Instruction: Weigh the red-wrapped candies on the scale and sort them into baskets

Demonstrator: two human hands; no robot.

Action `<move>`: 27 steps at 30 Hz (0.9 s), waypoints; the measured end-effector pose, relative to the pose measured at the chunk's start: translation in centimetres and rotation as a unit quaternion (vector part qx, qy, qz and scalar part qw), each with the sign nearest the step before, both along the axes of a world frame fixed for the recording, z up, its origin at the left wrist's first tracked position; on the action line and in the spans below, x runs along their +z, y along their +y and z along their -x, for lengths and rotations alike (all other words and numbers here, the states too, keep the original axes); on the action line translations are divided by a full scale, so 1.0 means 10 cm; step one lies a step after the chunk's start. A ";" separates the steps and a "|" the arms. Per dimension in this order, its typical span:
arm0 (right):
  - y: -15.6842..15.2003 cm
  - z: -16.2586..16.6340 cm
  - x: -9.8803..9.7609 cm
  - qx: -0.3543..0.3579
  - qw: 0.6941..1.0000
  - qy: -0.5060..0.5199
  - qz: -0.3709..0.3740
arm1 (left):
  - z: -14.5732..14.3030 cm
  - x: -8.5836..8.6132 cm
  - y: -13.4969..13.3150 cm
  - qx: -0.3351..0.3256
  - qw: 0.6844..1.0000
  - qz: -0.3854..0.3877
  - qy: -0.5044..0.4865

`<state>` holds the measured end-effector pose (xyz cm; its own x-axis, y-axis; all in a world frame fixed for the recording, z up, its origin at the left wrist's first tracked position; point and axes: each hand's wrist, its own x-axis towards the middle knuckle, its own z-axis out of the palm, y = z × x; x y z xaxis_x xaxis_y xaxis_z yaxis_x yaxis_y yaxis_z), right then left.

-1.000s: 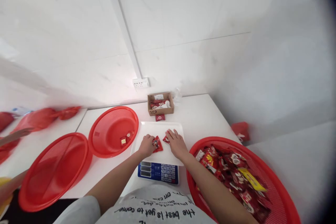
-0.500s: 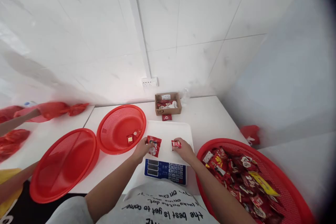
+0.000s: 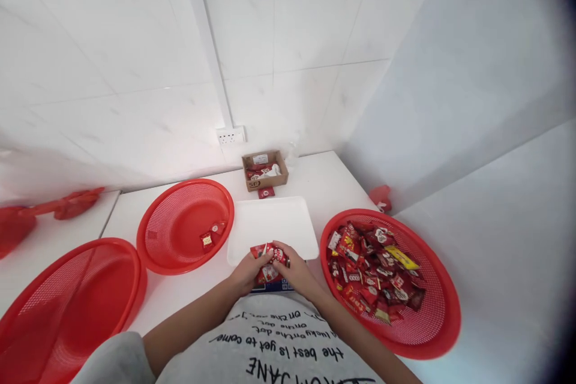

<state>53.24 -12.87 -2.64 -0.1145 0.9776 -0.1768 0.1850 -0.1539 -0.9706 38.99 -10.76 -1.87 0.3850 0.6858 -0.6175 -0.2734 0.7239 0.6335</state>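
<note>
My left hand (image 3: pixel 248 271) is closed on a red printed packet (image 3: pixel 269 275), thumb on top. Against it, my right hand (image 3: pixel 294 269) pinches a smaller red wrapped snack (image 3: pixel 278 252) with white lettering. Both hands meet over the near edge of the white scale tray (image 3: pixel 270 222), close to my shirt. Part of the blue scale panel (image 3: pixel 287 285) shows beneath them; the rest is hidden.
To the right stands a red basket (image 3: pixel 443 324) heaped with snack packets. Two red baskets are on the left; the farther basket (image 3: pixel 150 210) holds a few small packets. Behind the tray sit a cardboard box (image 3: pixel 274 182) and a red packet (image 3: pixel 266 192). Red bags (image 3: pixel 78 203) lie far left.
My hands have come together and closer to my body, bringing the small snack against the larger packet. The view has shifted right, and the other person's arms at left are out of sight.
</note>
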 end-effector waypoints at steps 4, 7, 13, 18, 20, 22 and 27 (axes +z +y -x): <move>-0.14 -0.04 0.00 0.027 0.997 0.052 0.051 | 0.22 0.11 0.12 0.010 1.000 0.013 0.025; -0.18 -0.26 -0.07 -0.064 0.994 0.062 0.068 | 0.50 0.27 0.37 0.120 0.990 0.024 0.064; -0.30 -1.11 -0.43 -0.257 0.955 -0.110 0.097 | 1.07 0.44 0.79 0.345 0.937 -0.011 0.050; -0.46 -1.40 -0.71 -0.198 0.937 -0.235 0.164 | 1.00 0.40 0.65 0.274 0.955 0.069 0.093; -0.46 -1.34 -0.78 -0.161 0.915 -0.296 0.223 | 0.85 0.36 0.55 0.215 0.970 0.064 0.096; -0.45 -1.27 -0.85 -0.134 0.886 -0.352 0.271 | 0.69 0.33 0.45 0.143 0.984 0.051 0.090; -0.40 -1.21 -0.94 -0.160 0.862 -0.397 0.272 | 0.41 0.27 0.29 -0.018 0.994 0.025 0.109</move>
<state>65.31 -16.90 -12.08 0.5134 0.6849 -0.5171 0.6220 -0.7121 -0.3257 34.92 -7.88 0.82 0.2613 0.6400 -0.7226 -0.1066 0.7632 0.6373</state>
